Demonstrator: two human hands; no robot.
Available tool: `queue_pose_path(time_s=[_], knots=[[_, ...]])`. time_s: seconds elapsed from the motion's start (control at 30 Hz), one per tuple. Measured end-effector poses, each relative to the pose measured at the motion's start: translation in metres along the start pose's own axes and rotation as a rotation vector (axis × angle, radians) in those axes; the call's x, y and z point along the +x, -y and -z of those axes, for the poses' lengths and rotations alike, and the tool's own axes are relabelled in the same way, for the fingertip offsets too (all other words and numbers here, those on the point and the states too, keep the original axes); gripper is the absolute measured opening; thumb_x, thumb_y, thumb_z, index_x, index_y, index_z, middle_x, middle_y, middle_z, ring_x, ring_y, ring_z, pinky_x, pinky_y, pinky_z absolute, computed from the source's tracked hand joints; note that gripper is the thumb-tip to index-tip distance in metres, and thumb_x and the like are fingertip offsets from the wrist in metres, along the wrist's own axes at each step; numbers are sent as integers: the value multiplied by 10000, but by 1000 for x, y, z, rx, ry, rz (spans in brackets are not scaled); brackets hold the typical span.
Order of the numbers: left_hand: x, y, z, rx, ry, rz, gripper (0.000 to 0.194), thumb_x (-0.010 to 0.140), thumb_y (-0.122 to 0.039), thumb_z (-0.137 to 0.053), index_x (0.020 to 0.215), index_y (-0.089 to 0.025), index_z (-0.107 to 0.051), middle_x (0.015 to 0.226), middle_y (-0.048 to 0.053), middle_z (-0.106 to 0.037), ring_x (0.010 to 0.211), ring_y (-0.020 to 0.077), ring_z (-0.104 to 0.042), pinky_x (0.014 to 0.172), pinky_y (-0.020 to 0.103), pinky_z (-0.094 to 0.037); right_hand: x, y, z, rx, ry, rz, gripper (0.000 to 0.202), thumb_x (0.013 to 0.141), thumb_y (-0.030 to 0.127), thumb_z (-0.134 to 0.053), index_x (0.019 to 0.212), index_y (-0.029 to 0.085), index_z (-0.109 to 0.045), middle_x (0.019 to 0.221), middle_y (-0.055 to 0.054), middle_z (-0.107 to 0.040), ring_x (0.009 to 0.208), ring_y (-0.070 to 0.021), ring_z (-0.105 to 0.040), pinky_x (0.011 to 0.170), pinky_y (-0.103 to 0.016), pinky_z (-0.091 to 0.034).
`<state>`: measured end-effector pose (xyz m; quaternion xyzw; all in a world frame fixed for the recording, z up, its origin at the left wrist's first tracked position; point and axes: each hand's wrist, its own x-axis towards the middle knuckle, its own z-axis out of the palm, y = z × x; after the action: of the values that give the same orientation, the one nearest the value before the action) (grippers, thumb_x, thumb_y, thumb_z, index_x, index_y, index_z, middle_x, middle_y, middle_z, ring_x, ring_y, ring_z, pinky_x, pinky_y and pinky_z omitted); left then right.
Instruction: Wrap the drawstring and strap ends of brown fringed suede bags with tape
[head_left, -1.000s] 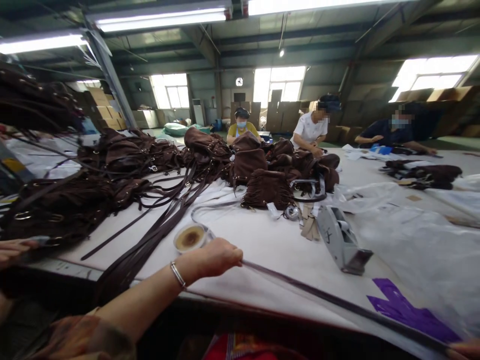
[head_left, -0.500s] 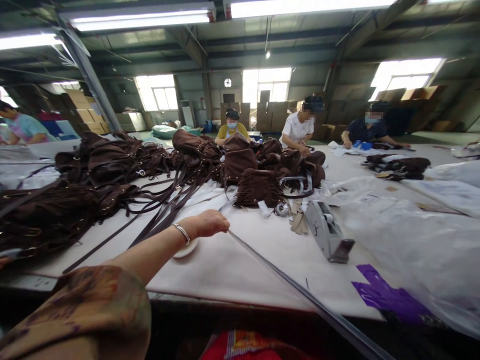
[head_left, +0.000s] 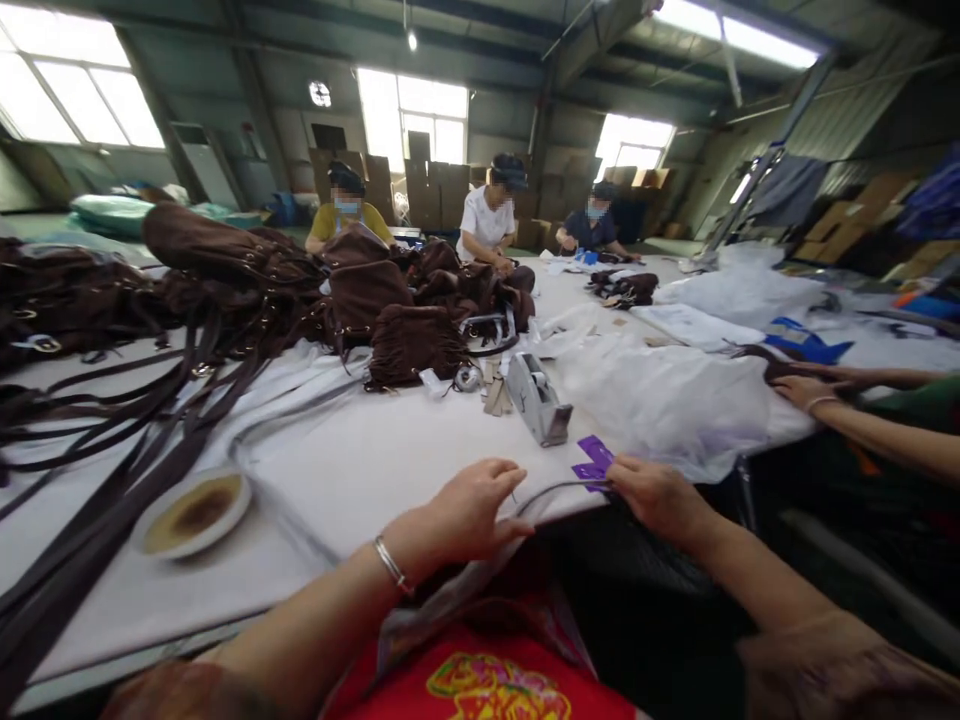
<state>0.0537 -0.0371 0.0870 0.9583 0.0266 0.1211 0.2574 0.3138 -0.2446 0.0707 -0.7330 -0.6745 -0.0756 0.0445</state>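
My left hand [head_left: 476, 512], with a silver bangle at the wrist, is over the table's front edge, its thumb and fingers apart around a thin grey strip. My right hand [head_left: 654, 492] pinches the end of that grey strip [head_left: 555, 487] beside purple pieces [head_left: 595, 460] on the white table [head_left: 390, 450]. A grey tape dispenser [head_left: 538, 402] stands just beyond both hands. Behind it are beige strips [head_left: 495, 388] and a fringed dark brown bag [head_left: 414, 345].
Brown bags [head_left: 232, 260] and long straps [head_left: 112, 500] cover the left side, near a round dish [head_left: 193, 512]. Clear plastic [head_left: 660, 385] lies at right, where another person's hands [head_left: 806, 390] work. Three people sit across the table.
The view has swung right. My left hand has come nearer the table's front edge and opened from its grip on the strip. My right hand has come into view holding the strip.
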Motion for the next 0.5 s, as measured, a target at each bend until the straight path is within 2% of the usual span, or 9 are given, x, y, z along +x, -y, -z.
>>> queue_pose_path(time_s=[0.07,0.13,0.2,0.3,0.37,0.43,0.5], knots=[[6,-8,-23,-10,-27,93,653,802,-379,-684,1368,-129,-474,1298,190,-578,1172,306,-560,990,420,-470,46,19,4,-39,41,114,234,896,67,-424,797,174,-608,824,-68,-624,745,-174,-571,659,-283,-357],[6,-1,-37,20,-10,248,448,842,-277,-610,1253,-109,-552,1116,180,-663,1015,292,-635,874,406,-518,83,37,5,-55,44,180,229,894,62,-434,800,172,-611,830,-67,-626,741,-169,-564,657,-281,-345],[-1,12,-41,64,23,364,227,879,-194,-509,1053,-132,-641,941,137,-694,876,256,-663,795,371,-528,109,49,-1,-35,44,209,214,900,83,-451,808,172,-622,840,-66,-634,745,-170,-573,651,-279,-346],[-17,28,-38,138,11,463,230,876,-138,-450,864,-135,-680,855,133,-677,821,239,-659,770,352,-524,135,64,-22,131,28,175,186,909,154,-494,829,180,-660,871,-62,-661,795,-180,-608,682,-270,-383],[-27,34,-35,180,-22,541,253,863,-130,-443,853,-107,-695,873,165,-658,819,249,-654,754,364,-528,149,77,-38,302,-79,60,181,910,195,-505,927,179,-685,966,-76,-683,883,-193,-625,755,-275,-416],[-34,37,-34,206,-43,606,265,854,-140,-450,868,-75,-706,906,200,-640,822,268,-651,738,386,-533,159,93,-53,432,-204,-158,224,916,252,-499,1017,162,-678,995,-95,-697,894,-207,-633,781,-296,-434],[-36,40,-36,207,-44,642,261,829,-135,-469,880,-54,-713,911,222,-632,815,292,-649,723,410,-535,164,111,-63,491,-178,-345,295,929,367,-479,905,156,-684,842,-90,-709,777,-214,-636,706,-305,-433]])
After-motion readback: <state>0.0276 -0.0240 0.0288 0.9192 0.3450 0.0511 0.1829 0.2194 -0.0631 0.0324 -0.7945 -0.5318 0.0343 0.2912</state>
